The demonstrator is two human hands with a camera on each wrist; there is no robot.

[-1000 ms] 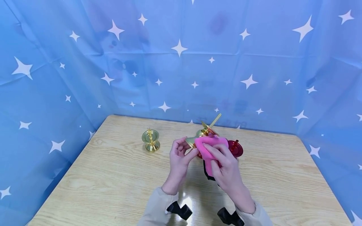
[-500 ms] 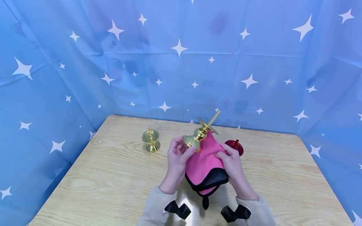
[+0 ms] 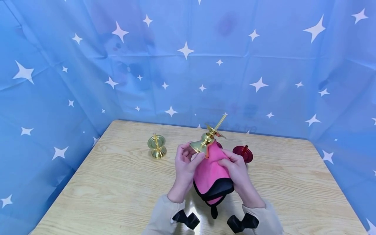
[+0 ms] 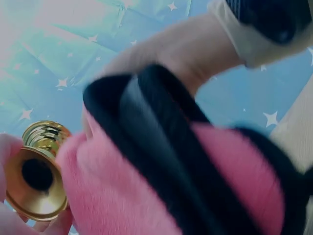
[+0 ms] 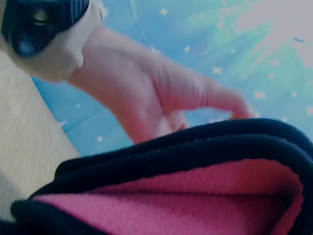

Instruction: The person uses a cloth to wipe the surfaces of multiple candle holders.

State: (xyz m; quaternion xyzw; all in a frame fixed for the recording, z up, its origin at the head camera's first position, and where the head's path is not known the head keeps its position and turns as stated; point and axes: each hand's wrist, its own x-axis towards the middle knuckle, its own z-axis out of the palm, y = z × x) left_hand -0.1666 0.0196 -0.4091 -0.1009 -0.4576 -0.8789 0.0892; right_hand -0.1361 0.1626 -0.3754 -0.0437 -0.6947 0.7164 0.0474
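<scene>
L hand (image 3: pixel 185 164) holds gold candlestick (image 3: pixel 207 138), R hand (image 3: pixel 237 168) pink cloth (image 3: pixel 209 171); bkdrop ltrs (image 3: pixel 250 129) illegible.

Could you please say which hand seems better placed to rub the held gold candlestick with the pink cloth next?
Probably the right hand: it grips the pink cloth right beside the gold candlestick, while the left hand is occupied holding that candlestick by its flared base.

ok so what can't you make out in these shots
Head: what stands under the red dish, hidden by the dish and right hand.
Left wrist: most of the right hand's fingers, behind the pink cloth; the left hand, cut off by the left edge.
Right wrist: the left hand's fingertips, behind the cloth.
</scene>
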